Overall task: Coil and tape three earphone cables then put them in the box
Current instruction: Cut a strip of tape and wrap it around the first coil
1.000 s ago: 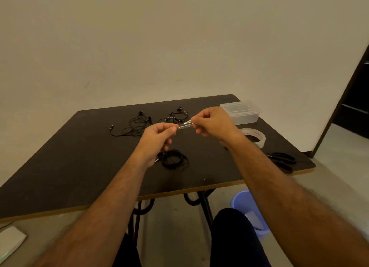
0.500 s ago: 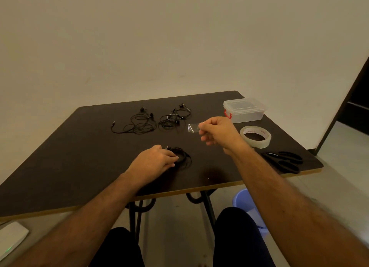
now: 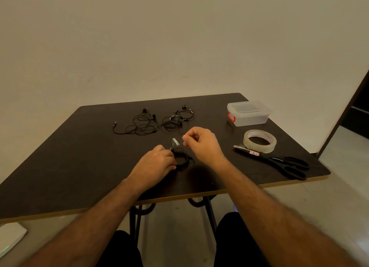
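A coiled black earphone cable (image 3: 182,160) lies on the dark table (image 3: 79,157) near its front edge. My left hand (image 3: 154,164) grips the coil's left side, fingers curled over it. Just above and to the right, my right hand (image 3: 200,143) pinches a short strip of clear tape (image 3: 175,141) that hangs over the coil. Two loose, uncoiled earphones lie farther back: one earphone (image 3: 139,124) on the left and a second earphone (image 3: 177,118) beside it. The clear plastic box (image 3: 248,113) with a red latch stands closed at the back right.
A roll of clear tape (image 3: 259,141) lies right of my hands, with black scissors (image 3: 279,163) in front of it near the table's right edge. A white device (image 3: 10,236) sits on the floor at the lower left. A dark doorway (image 3: 357,111) is at the far right.
My left hand let go of the tape strip and dropped onto the coiled cable. My right hand kept the strip and lowered it toward the coil.
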A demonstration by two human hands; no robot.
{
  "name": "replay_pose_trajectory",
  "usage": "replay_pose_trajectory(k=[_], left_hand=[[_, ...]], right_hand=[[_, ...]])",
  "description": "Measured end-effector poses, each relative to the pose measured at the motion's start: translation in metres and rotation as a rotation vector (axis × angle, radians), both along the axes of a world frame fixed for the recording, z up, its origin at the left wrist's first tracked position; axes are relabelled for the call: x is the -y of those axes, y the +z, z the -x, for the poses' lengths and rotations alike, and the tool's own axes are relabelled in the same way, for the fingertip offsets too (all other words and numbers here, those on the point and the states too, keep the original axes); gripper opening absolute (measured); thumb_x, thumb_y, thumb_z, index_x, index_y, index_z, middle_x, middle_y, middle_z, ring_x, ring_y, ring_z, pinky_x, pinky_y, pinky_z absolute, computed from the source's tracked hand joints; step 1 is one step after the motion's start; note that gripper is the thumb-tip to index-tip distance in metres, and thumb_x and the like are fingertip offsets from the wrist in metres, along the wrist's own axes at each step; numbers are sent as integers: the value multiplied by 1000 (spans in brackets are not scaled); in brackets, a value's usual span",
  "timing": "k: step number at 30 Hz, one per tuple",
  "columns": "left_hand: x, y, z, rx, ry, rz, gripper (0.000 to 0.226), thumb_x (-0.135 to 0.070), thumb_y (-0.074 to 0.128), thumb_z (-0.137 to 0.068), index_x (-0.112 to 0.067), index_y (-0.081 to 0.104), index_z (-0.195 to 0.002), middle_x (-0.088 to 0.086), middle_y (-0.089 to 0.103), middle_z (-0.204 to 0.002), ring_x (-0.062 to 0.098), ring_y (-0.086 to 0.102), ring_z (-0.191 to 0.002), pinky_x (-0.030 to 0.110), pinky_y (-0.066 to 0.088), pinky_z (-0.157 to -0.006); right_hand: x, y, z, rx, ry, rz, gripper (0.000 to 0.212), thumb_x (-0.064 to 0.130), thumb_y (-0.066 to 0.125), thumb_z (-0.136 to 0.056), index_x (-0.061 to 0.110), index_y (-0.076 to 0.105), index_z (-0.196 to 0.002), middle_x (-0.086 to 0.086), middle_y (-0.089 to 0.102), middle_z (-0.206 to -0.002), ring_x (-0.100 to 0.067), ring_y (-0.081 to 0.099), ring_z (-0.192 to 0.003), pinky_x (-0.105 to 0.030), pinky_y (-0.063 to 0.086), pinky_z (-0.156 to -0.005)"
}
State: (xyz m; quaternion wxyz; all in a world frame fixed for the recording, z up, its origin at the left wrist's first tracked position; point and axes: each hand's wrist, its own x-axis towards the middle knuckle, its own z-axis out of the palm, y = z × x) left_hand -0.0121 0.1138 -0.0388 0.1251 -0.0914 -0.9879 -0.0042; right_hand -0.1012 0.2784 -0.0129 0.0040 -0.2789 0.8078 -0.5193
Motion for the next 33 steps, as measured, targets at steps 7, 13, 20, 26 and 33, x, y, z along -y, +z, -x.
replay_pose_trajectory(k=[7,13,20,26,33], left_hand=[[-3,-2,4,4,68,2,25,-38,46,-101,-27,61,-118,-10,59,-121,10,43,-117,29,36,-93],[-5,2,6,68,138,-279,17,-30,42,-103,-31,58,-96,-12,57,-98,8,45,-103,35,35,-94],[-17,17,8,108,171,-744,28,-26,38,-106,-19,63,-93,-5,64,-86,11,59,-82,37,47,-83],[-24,37,3,122,57,-1272,33,-24,39,-106,-4,60,-91,-4,52,-64,12,51,-63,40,50,-78],[-39,54,-5,153,13,-1628,39,-37,39,-105,-16,62,-82,-1,49,-67,20,52,-76,34,43,-82]], right_hand=[[19,-13,-10,-54,8,35,9,26,52,-101,22,60,-98,6,69,-84,-2,66,-81,-20,54,-74],[29,-18,-14,-138,15,-33,14,28,41,-105,22,53,-101,3,66,-80,-8,65,-72,-27,56,-64],[30,-13,-12,-266,-59,-108,17,31,38,-106,20,50,-106,5,61,-70,-12,62,-59,-35,55,-54],[32,18,-14,-159,-139,163,12,26,49,-103,18,57,-98,4,61,-77,-17,61,-68,-34,52,-62],[29,49,-18,-72,-215,404,15,25,49,-102,14,58,-97,4,58,-75,1,54,-55,-13,44,-52]])
